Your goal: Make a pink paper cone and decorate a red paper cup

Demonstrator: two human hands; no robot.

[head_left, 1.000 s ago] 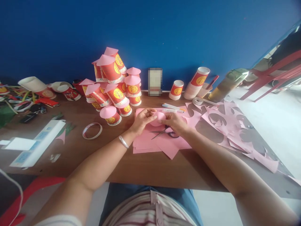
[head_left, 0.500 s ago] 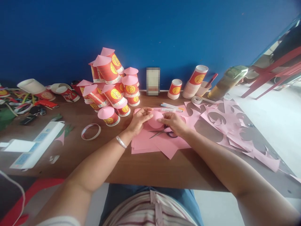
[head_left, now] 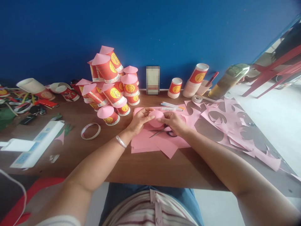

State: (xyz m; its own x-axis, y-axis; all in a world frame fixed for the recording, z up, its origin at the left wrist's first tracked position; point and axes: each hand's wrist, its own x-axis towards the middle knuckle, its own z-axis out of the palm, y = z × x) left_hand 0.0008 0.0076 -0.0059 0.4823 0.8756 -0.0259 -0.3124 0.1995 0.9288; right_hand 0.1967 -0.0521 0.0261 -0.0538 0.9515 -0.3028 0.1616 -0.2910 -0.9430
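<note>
Between my two hands is a round pink paper piece (head_left: 156, 120), its edges pinched from either side. My left hand (head_left: 141, 121) grips its left edge with thumb and fingers. On the opposite edge, my right hand (head_left: 173, 122) pinches the paper the same way. Dark-handled scissors (head_left: 171, 133) lie just below, blades pointing left, partly hidden by my right hand. Under them are pink paper sheets (head_left: 145, 141). Several markers (head_left: 168, 109) lie at the sheets' far edge.
Left of the sheets rise stacked red paper cups (head_left: 115, 94) with pink cone tops. A tape roll (head_left: 91, 131) and a white power strip (head_left: 39, 144) lie further left. To the right are pink paper offcuts (head_left: 225, 122), stacked cups (head_left: 197, 77) and a bottle (head_left: 227, 82). A phone (head_left: 152, 80) leans on the wall.
The round paper now looks shorter and slightly peaked between my fingers. Both hands stay nearly in place, still gripping its edges.
</note>
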